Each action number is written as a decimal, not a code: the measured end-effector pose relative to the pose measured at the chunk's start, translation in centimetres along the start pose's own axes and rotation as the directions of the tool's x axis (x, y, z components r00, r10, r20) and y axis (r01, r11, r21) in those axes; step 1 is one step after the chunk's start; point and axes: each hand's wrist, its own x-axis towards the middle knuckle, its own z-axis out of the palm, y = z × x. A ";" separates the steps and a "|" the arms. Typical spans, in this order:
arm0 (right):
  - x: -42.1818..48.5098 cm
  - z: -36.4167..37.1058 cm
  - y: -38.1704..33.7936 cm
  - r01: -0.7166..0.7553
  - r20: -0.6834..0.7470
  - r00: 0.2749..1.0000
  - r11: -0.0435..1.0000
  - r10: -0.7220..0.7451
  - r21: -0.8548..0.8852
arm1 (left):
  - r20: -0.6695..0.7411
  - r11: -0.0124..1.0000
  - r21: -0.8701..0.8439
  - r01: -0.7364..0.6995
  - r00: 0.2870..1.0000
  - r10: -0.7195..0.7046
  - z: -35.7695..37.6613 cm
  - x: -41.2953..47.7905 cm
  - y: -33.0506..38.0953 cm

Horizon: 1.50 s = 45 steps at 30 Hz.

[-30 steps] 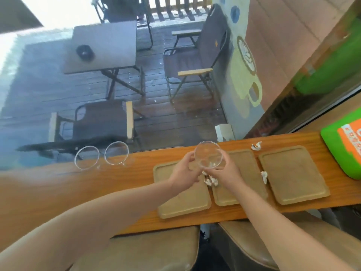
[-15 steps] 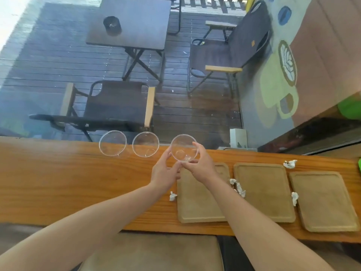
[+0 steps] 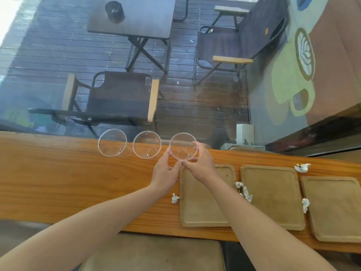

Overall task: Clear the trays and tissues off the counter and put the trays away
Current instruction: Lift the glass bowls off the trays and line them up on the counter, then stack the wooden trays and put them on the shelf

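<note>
Three tan wooden trays lie side by side on the orange wooden counter (image 3: 58,182): a left tray (image 3: 203,208), a middle tray (image 3: 273,196) and a right tray (image 3: 334,210). Crumpled white tissues lie around them: one left of the left tray (image 3: 174,198), one between the left and middle trays (image 3: 244,191), one between the middle and right trays (image 3: 305,204), and one behind the middle tray (image 3: 301,167). My left hand (image 3: 166,173) and my right hand (image 3: 201,165) together hold a clear glass (image 3: 183,146) at the counter's back edge.
Two more clear glasses (image 3: 112,142) (image 3: 146,144) stand in a row left of the held one, along the window. Padded stools (image 3: 152,253) sit below the counter's front edge. Beyond the glass are deck chairs and a dark table.
Both hands carried the clear glass from above the trays leftward to the back of the counter, beside the other two glasses. The view shifted left with it.
</note>
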 end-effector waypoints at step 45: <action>-10.5 -4.3 9.8 -0.409 -0.223 0.907 0.871 0.357 -0.270 | -0.149 0.867 0.326 0.378 0.926 -0.348 4.9 -1.3 -3.0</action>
